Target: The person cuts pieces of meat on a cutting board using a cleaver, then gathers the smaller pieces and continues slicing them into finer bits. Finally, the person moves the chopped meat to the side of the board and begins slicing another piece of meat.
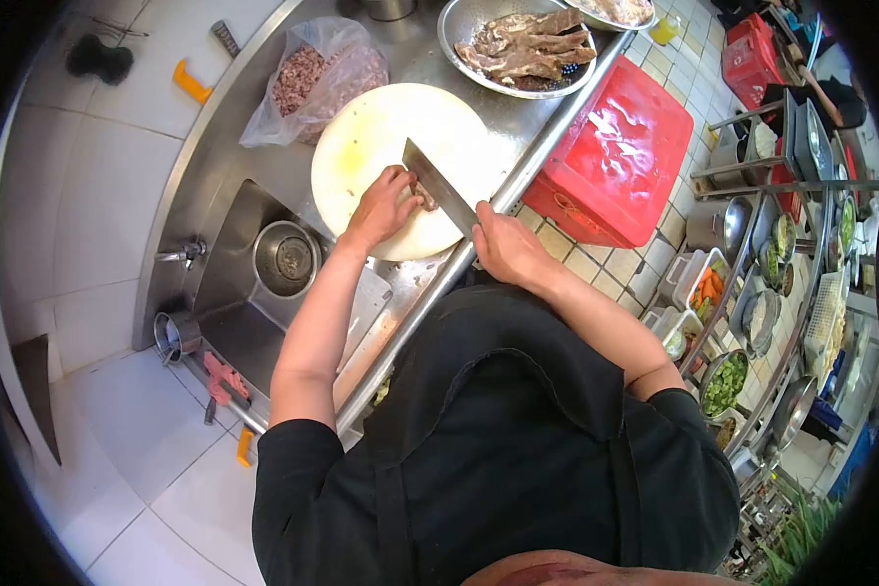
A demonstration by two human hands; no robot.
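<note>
My right hand (503, 246) grips the handle of a cleaver (438, 186), whose blade lies across a round pale cutting board (381, 137). A small piece of meat (426, 199) sits on the board, and my left hand (381, 207) presses down on it with curled fingers, right beside the blade. The meat is mostly hidden under my fingers.
A metal bowl of meat slabs (523, 47) stands beyond the board, with a plastic bag of chopped meat (313, 78) beside it. A sink holding a small pot (285, 259) lies left. A red bin (615, 156) stands on the floor to the right, near shelves of vegetable containers (742, 322).
</note>
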